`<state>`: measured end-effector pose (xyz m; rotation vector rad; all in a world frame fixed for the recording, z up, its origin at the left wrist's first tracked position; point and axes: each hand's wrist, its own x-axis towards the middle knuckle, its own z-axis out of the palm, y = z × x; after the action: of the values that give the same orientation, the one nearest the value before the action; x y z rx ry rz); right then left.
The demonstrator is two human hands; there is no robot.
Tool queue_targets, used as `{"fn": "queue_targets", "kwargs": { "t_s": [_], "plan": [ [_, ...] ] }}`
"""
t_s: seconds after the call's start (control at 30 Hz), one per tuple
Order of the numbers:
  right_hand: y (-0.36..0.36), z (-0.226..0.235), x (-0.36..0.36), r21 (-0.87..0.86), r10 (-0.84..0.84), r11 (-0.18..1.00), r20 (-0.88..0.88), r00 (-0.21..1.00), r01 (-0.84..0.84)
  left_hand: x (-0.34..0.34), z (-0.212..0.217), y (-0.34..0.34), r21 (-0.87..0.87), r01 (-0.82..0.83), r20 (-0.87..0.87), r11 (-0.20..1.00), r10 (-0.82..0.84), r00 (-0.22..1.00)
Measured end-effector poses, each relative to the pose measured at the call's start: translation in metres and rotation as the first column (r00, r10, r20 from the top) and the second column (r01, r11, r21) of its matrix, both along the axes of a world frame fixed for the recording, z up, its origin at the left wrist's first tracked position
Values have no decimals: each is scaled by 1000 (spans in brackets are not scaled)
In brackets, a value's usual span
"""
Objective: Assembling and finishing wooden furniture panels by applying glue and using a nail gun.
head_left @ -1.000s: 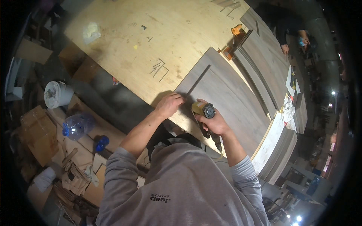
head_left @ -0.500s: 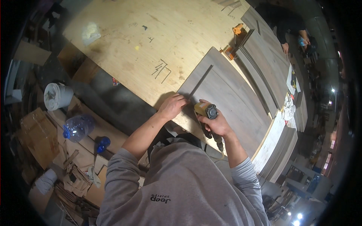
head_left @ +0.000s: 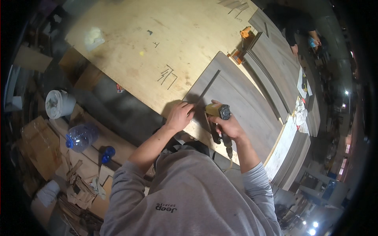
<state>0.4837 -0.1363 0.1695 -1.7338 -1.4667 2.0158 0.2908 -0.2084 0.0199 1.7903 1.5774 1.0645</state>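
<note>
My R hand (head_left: 228, 125) is wrapped round a yellow/blk air tool (head_left: 215, 109), w/ a hose (head_left: 231, 162) at its near end; tool's over the near part of a grey-brn board (head_left: 244, 108); can't tell if it touches. My L hand (head_left: 180, 115) is just left of it, fingers bent & close tog. at the near end of a dk strip (head_left: 207, 87); can't tell if they pinch it or only press; strip lies on the board's left part, slanting far & right. Board's on the bench (head_left: 126, 47), near right; thin dk rods (head_left: 172, 83) lie left of it; orange tool (head_left: 245, 32) far right; bucket (head_left: 59, 104) & bottle (head_left: 83, 137) off left; co-worker's hand (head_left: 294, 49) far right.
</note>
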Motion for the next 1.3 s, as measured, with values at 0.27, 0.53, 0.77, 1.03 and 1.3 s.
{"fn": "queue_targets", "kwargs": {
  "t_s": [0.27,0.53,0.77,1.03,1.3],
  "plan": [
    [11,-7,-6,-12,183,983,22,983,-183,18,3,-2,-205,-211,3,956,217,976],
    [16,-8,-12,-7,183,983,26,983,-183,17,-1,-1,-269,-194,-6,943,200,980],
    [17,-5,-16,-34,189,982,54,980,-187,17,-3,0,-230,-184,28,956,195,980],
    [-23,22,35,-12,-36,999,-99,994,34,17,12,7,-352,-154,72,923,191,979],
    [-78,15,100,-41,-335,942,-160,929,333,40,10,65,-320,-162,-142,933,122,982]
  ]
}}
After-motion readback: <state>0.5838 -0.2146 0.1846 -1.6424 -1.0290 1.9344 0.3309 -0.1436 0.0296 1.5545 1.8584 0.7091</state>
